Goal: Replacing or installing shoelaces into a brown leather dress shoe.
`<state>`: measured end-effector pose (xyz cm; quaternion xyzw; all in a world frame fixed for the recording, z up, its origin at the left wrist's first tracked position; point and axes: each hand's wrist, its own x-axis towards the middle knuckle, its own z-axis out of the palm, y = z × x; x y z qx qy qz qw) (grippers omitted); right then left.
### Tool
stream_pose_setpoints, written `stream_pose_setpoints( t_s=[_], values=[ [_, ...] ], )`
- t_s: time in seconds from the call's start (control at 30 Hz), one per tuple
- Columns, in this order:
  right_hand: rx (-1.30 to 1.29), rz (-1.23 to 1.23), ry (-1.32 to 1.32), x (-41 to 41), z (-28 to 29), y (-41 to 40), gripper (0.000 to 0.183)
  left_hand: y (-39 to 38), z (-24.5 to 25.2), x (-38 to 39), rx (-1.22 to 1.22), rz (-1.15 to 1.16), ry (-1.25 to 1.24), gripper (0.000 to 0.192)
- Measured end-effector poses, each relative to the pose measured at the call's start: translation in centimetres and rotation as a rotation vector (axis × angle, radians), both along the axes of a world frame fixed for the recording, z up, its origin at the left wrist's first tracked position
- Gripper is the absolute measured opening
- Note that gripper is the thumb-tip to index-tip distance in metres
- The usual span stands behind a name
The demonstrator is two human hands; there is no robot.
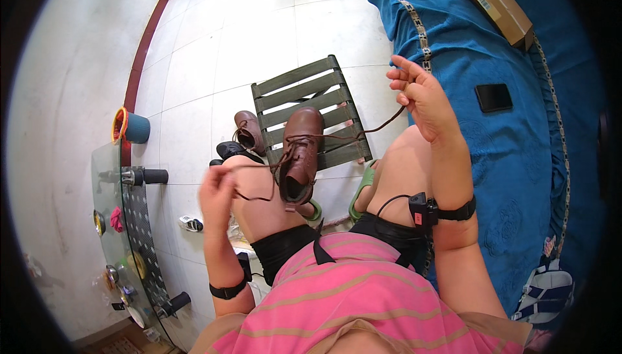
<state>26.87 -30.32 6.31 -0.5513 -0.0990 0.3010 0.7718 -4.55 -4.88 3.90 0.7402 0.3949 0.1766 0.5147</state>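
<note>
A brown leather ankle boot (305, 152) rests on a folding stool (311, 81) with dark webbing straps, its toe pointing away from me and its opening towards me. My right hand (420, 94) is raised at the right, gripping one end of the brown shoelace (379, 129), which runs fairly taut from the boot. My left hand (217, 191), a little blurred, holds the other lace, which reaches left from the boot above my knee. A loose length of that lace dangles below the fingers.
A second brown boot (249, 128) stands on the tiled floor beside black shoes (233, 150). At the left are a blue bin (137, 128) and a glass table (108, 169). A blue-covered sofa (491, 159) at the right bears a phone (493, 97) and a cardboard box (493, 4).
</note>
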Motion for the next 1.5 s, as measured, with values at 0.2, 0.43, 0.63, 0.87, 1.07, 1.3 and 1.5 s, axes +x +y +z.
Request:
stream_pose_setpoints(
  t_s=[0.2, 0.43, 0.63, 0.87, 1.07, 1.3, 1.5],
  values=[
    [0.041, 0.149, -0.028, -1.8, -0.9, 2.2, 0.067, 3.3, 0.6, -1.8, 0.356, 0.403, 0.133, 0.025],
    [-0.224, 0.421, -0.01, -4.7, -2.9, 4.3, 0.045, -4.3, 0.3, 5.3, 0.654, -0.198, -0.039, 0.023],
    [-0.719, 0.554, -0.456, -7.5, -5.1, 6.6, 0.021, -7.7, -4.4, 10.2, 0.6, -0.355, 0.384, 0.031],
    [-0.559, 0.47, -0.698, -9.3, -12.0, 7.8, 0.017, -4.9, -6.8, 10.4, 0.055, -0.412, 0.453, 0.037],
    [-0.614, 0.406, -0.533, -9.1, -12.8, 8.1, 0.01, -3.7, -7.2, 9.6, -0.73, -0.23, 0.217, 0.033],
    [-0.6, 0.337, -0.714, -9.5, -14.0, 8.6, 0.008, -4.2, -7.9, 10.4, -0.539, -0.291, 0.275, 0.031],
    [-0.616, 0.268, -0.592, -10.1, -14.4, 9.3, 0.009, -4.6, -9.8, 10.3, -0.344, -0.238, 0.257, 0.021]
  ],
)
